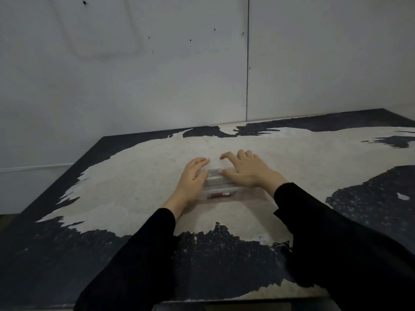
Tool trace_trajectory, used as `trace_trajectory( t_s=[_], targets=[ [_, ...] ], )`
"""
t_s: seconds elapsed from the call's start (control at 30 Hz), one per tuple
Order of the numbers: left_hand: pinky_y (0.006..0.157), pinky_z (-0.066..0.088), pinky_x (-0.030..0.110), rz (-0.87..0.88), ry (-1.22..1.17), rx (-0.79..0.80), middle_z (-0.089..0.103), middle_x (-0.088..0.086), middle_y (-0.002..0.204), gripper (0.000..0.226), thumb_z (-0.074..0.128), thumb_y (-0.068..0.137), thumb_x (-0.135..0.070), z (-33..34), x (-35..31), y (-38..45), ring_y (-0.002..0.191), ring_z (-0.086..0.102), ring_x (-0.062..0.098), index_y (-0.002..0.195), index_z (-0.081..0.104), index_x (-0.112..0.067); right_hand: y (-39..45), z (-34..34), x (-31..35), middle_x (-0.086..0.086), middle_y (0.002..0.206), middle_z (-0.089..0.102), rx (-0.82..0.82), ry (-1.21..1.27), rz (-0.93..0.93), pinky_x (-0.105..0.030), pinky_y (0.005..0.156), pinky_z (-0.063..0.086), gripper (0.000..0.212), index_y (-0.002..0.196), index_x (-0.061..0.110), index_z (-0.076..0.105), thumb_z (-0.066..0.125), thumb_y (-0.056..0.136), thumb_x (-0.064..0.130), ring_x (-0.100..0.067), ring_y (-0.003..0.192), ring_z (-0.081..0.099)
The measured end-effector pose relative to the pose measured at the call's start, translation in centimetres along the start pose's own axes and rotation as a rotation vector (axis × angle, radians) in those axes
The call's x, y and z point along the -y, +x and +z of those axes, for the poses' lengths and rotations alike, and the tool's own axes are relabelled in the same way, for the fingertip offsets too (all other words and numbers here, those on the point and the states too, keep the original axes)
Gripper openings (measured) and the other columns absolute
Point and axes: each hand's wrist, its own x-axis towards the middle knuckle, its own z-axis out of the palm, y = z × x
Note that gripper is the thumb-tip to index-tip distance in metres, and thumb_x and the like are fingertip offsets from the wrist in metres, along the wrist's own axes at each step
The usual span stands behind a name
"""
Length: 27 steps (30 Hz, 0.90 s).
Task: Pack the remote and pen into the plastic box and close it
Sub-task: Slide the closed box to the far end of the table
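A clear plastic box (221, 191) lies on the table in front of me with its lid down. Through the near side I see a red pen (218, 195). A pale grey remote (214, 173) shows through the lid further back. My left hand (193, 180) rests on the box's left end, fingers curled over the far edge. My right hand (247, 169) lies flat on the right part of the lid, its thumb pressing near the remote. Both hands touch the box; whether the lid is latched I cannot tell.
The table (139, 176) has a worn top, pale in the middle with dark patches at the edges. A white wall (157, 75) stands right behind it. The table's left edge (67, 176) drops off to the floor.
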Motion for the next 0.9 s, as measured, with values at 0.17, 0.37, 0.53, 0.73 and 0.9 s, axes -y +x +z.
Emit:
trace_trajectory(
  t_s=[0.17,0.37,0.53,0.73,0.9],
  targets=[
    [0.112,0.019,0.042,0.035,0.644,0.131,0.043,0.009,0.142,0.046,0.037,0.093,-0.034,-1.1,-1.9,2.5,0.133,0.035,0.024,0.138,0.041,-0.024,0.2,0.5,0.1,-0.016,0.145,0.034,0.066,-0.083,0.045,-0.048,0.108,0.022,0.059,0.141,0.046,0.015,0.019,0.086,0.067,-0.035,0.135,0.026],
    [0.119,0.002,0.038,0.089,0.701,0.195,0.017,0.003,0.159,0.053,0.022,0.097,-0.033,0.6,-1.0,2.9,0.146,0.008,0.015,0.147,0.019,-0.014,0.6,1.1,-0.2,-0.017,0.156,0.016,0.066,-0.085,0.053,-0.046,0.117,0.007,0.055,0.144,0.044,0.007,0.014,0.091,0.059,-0.034,0.145,0.004],
    [0.117,0.008,0.040,0.124,0.669,0.115,0.032,0.002,0.153,0.050,0.030,0.096,-0.031,0.9,-0.3,3.4,0.144,0.020,0.017,0.143,0.030,-0.015,1.0,1.5,-0.7,-0.015,0.153,0.026,-0.006,0.011,0.044,-0.044,0.115,0.017,0.051,0.144,0.038,0.021,0.023,0.094,0.048,-0.032,0.142,0.016],
    [0.116,0.020,0.036,0.085,0.415,-0.014,0.042,0.012,0.145,0.045,0.050,0.087,-0.016,0.4,-0.8,2.9,0.136,0.034,0.026,0.132,0.049,-0.012,-0.3,0.5,-1.1,-0.016,0.126,0.052,-0.374,0.481,0.167,-0.026,0.090,0.033,0.035,0.118,0.009,0.055,0.052,0.084,0.010,-0.028,0.110,0.052],
    [0.110,0.029,0.033,-0.112,0.012,-0.360,0.043,0.010,0.144,0.043,0.047,0.089,-0.011,-0.3,-1.3,1.4,0.133,0.039,0.023,0.133,0.047,-0.013,-3.4,-0.5,-2.5,-0.012,0.134,0.051,-0.367,0.792,0.327,-0.033,0.096,0.039,0.039,0.127,0.012,0.048,0.053,0.089,0.018,-0.024,0.119,0.050]
  ],
)
